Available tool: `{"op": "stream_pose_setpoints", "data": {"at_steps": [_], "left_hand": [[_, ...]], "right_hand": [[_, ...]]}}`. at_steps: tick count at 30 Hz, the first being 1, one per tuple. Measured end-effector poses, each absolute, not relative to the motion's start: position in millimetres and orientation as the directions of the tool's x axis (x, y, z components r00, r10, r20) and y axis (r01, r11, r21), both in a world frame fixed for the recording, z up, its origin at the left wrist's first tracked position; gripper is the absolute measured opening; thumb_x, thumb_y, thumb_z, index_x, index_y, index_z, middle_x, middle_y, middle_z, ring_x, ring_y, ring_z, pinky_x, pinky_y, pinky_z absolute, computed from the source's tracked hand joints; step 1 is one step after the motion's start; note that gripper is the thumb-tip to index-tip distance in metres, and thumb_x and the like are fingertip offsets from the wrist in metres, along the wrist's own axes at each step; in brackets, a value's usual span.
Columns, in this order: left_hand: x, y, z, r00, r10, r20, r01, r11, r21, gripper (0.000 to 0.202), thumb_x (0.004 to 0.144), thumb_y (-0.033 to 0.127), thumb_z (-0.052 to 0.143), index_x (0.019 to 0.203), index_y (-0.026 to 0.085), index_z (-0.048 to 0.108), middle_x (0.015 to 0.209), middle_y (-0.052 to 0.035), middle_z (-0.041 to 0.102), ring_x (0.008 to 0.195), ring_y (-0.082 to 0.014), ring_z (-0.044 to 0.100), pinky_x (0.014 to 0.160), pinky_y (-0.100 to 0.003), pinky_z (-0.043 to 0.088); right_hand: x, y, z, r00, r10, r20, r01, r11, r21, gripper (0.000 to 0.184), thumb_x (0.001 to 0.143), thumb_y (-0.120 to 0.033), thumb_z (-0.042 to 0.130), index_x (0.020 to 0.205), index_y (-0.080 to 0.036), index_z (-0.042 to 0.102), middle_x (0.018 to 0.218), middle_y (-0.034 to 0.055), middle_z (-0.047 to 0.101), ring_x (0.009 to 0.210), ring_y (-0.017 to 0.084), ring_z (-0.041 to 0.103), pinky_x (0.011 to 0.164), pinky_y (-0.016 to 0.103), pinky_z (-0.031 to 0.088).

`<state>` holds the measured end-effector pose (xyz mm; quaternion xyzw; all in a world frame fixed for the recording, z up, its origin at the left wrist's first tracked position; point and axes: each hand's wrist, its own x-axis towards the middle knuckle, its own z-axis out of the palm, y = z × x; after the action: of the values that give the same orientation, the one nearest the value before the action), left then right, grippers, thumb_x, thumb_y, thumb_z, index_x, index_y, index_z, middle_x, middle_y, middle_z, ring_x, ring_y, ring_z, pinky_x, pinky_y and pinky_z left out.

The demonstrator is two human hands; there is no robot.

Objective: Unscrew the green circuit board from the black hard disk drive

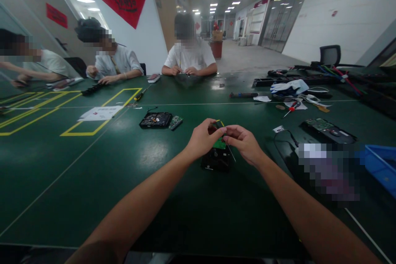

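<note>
My left hand (205,137) and my right hand (245,142) meet over a black casing with a green circuit board (215,161). Between their closed fingertips is a slim screwdriver with a yellow and dark handle (220,123). Its thin metal shaft slants down to the right, past my right thumb, beside the casing's right edge. Fingers of both hands close around the handle and partly hide it. My hands also cover the far part of the casing, which lies on the green table (173,198).
Left of my hands lie an opened black casing (155,119) and a loose circuit board (176,122). To the right are another opened device (328,130), a blue bin (382,167), a red-tipped screwdriver (291,109) and cables. Several people sit across the table.
</note>
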<state>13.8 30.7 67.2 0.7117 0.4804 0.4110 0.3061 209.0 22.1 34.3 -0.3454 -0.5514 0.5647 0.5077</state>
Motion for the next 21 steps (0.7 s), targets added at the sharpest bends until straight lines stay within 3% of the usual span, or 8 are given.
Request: {"op": "stream_pose_setpoints", "data": {"at_steps": [2, 4, 6, 8, 10, 12, 16, 21], "left_hand": [[17.8, 39.3, 65.8, 0.227, 0.930, 0.289, 0.338, -0.354, 0.872, 0.033, 0.092, 0.051, 0.072, 0.098, 0.019, 0.068, 0.085, -0.0030, 0.070, 0.079, -0.0189, 0.065, 0.074, -0.032, 0.051], [14.3, 47.5, 66.4, 0.214, 0.933, 0.291, 0.199, -0.333, 0.922, 0.031, 0.090, 0.048, 0.074, 0.095, 0.018, 0.067, 0.086, -0.0022, 0.069, 0.079, -0.0171, 0.065, 0.076, -0.031, 0.051], [2.4, 56.1, 70.8, 0.172, 0.945, 0.280, -0.007, -0.283, 0.959, 0.033, 0.087, 0.047, 0.078, 0.097, 0.018, 0.067, 0.093, -0.0031, 0.070, 0.084, -0.0168, 0.067, 0.083, -0.033, 0.053], [-15.1, 64.1, 76.6, 0.163, 0.970, 0.183, -0.166, -0.156, 0.974, 0.036, 0.084, 0.049, 0.080, 0.096, 0.018, 0.068, 0.094, -0.0038, 0.070, 0.084, -0.0177, 0.068, 0.085, -0.036, 0.056], [-33.0, 69.0, 78.7, 0.153, 0.986, 0.066, -0.167, -0.040, 0.985, 0.033, 0.082, 0.047, 0.082, 0.089, 0.017, 0.069, 0.086, -0.0038, 0.069, 0.076, -0.0175, 0.068, 0.080, -0.036, 0.057], [-46.3, 68.6, 73.9, 0.183, 0.977, -0.107, -0.043, 0.117, 0.992, 0.030, 0.083, 0.045, 0.081, 0.083, 0.016, 0.070, 0.079, -0.0048, 0.068, 0.069, -0.0175, 0.066, 0.071, -0.034, 0.056], [-55.4, 53.7, 50.2, 0.226, 0.934, -0.277, 0.065, 0.269, 0.961, 0.032, 0.087, 0.047, 0.078, 0.083, 0.015, 0.072, 0.082, -0.0061, 0.071, 0.073, -0.0175, 0.067, 0.073, -0.033, 0.056], [-55.5, 31.5, 33.4, 0.269, 0.913, -0.307, -0.098, 0.343, 0.934, 0.024, 0.091, 0.040, 0.077, 0.092, 0.016, 0.074, 0.099, -0.0086, 0.075, 0.089, -0.0176, 0.070, 0.085, -0.032, 0.058]], "right_hand": [[209.0, 22.7, 34.2, -0.239, 0.955, 0.177, -0.180, 0.135, -0.974, 0.039, 0.080, -0.033, 0.087, 0.114, -0.023, 0.070, 0.106, 0.0046, 0.079, 0.096, 0.020, 0.074, 0.088, 0.038, 0.059], [214.1, 26.5, 33.8, -0.201, 0.961, 0.191, -0.125, 0.168, -0.978, 0.035, 0.086, -0.040, 0.082, 0.114, -0.023, 0.070, 0.109, 0.0063, 0.079, 0.097, 0.020, 0.074, 0.085, 0.037, 0.061], [224.2, 32.6, 31.2, -0.125, 0.974, 0.187, 0.002, 0.189, -0.982, 0.032, 0.095, -0.049, 0.070, 0.113, -0.022, 0.071, 0.112, 0.0088, 0.078, 0.094, 0.021, 0.076, 0.078, 0.036, 0.063], [236.2, 39.0, 24.9, -0.042, 0.991, 0.126, 0.215, 0.132, -0.968, 0.031, 0.099, -0.051, 0.063, 0.106, -0.023, 0.072, 0.100, 0.0071, 0.079, 0.077, 0.018, 0.075, 0.059, 0.030, 0.061], [245.8, 43.9, 15.4, -0.051, 0.997, 0.060, 0.259, 0.072, -0.963, 0.026, 0.094, -0.048, 0.071, 0.094, -0.022, 0.072, 0.078, 0.0040, 0.075, 0.056, 0.017, 0.070, 0.043, 0.028, 0.056], [250.0, 46.7, 5.3, -0.090, 0.996, 0.020, 0.262, 0.043, -0.964, 0.026, 0.093, -0.048, 0.073, 0.087, -0.023, 0.072, 0.068, 0.0028, 0.073, 0.050, 0.017, 0.069, 0.039, 0.029, 0.056], [246.3, 49.1, -6.4, -0.105, 0.994, 0.021, 0.217, 0.043, -0.975, 0.031, 0.098, -0.052, 0.066, 0.100, -0.022, 0.072, 0.084, 0.0079, 0.079, 0.067, 0.022, 0.077, 0.054, 0.034, 0.066], [234.3, 50.8, -6.5, -0.097, 0.995, -0.017, 0.181, 0.001, -0.983, 0.038, 0.101, -0.055, 0.061, 0.117, -0.022, 0.067, 0.099, 0.0130, 0.080, 0.088, 0.027, 0.080, 0.079, 0.048, 0.069]]}}
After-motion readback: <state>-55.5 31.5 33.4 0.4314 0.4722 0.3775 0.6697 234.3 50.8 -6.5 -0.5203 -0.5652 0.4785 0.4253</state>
